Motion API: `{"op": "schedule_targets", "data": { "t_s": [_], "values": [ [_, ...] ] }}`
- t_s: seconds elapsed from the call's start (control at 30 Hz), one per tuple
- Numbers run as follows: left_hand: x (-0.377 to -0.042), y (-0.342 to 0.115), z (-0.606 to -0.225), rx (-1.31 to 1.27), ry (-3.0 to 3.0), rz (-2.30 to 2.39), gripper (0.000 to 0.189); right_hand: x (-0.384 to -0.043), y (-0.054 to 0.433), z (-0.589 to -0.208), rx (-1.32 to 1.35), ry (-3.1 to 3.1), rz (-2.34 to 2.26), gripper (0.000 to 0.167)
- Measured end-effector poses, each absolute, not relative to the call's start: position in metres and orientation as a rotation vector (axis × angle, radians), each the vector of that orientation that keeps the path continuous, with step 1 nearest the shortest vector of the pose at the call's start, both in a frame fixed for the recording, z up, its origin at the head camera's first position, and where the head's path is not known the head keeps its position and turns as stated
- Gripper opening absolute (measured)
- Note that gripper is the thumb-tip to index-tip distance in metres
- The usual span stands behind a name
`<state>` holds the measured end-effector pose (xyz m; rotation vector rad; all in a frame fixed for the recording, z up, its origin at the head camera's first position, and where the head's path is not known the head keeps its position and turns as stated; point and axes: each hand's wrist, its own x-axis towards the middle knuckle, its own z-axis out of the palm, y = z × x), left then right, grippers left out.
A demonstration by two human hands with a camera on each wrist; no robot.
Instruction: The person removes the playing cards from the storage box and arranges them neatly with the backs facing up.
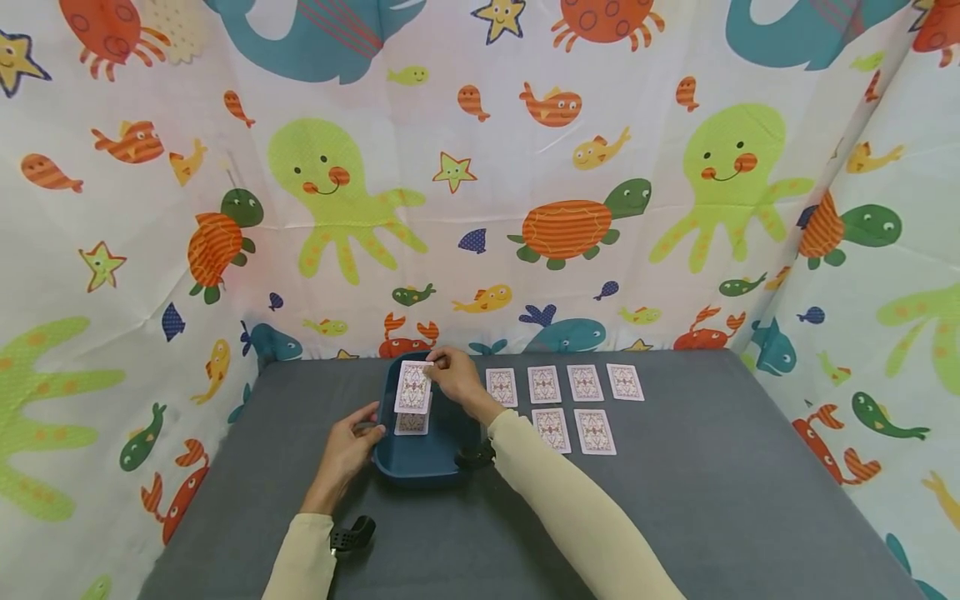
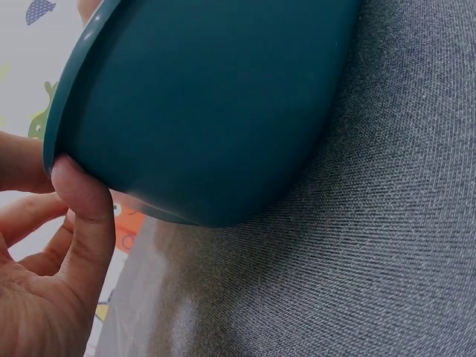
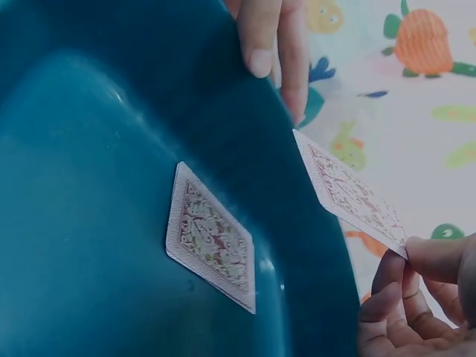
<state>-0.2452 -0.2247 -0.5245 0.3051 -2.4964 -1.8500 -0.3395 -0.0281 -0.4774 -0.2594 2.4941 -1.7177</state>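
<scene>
My right hand (image 1: 459, 383) pinches a playing card (image 1: 412, 385) by its corner, patterned back up, above a blue tray (image 1: 453, 425). Thumb and fingertips grip that card (image 3: 351, 192) in the right wrist view. Below it, a second patterned playing card (image 3: 212, 238) lies on the tray's floor near the wall. My left hand (image 1: 347, 450) holds the tray by its left rim. In the left wrist view, the thumb (image 2: 83, 190) presses the near side of the rim (image 2: 56, 123), with fingers behind it.
To the tray's right, several playing cards (image 1: 544, 384) lie patterned back up in two rows on the grey cloth (image 1: 697, 483); the right forearm partly covers the front row (image 1: 595, 432). A printed curtain (image 1: 450, 250) stands behind the table and along both sides.
</scene>
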Motion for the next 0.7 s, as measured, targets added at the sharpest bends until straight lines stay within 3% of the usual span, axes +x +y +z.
{"op": "schedule_targets", "data": {
  "t_s": [0.7],
  "values": [
    [-0.243,-0.224,-0.523,0.292,-2.501,-1.846,0.051,-0.308,0.021,-0.463,-0.290,2.411,-1.881,0.015]
  ]
}}
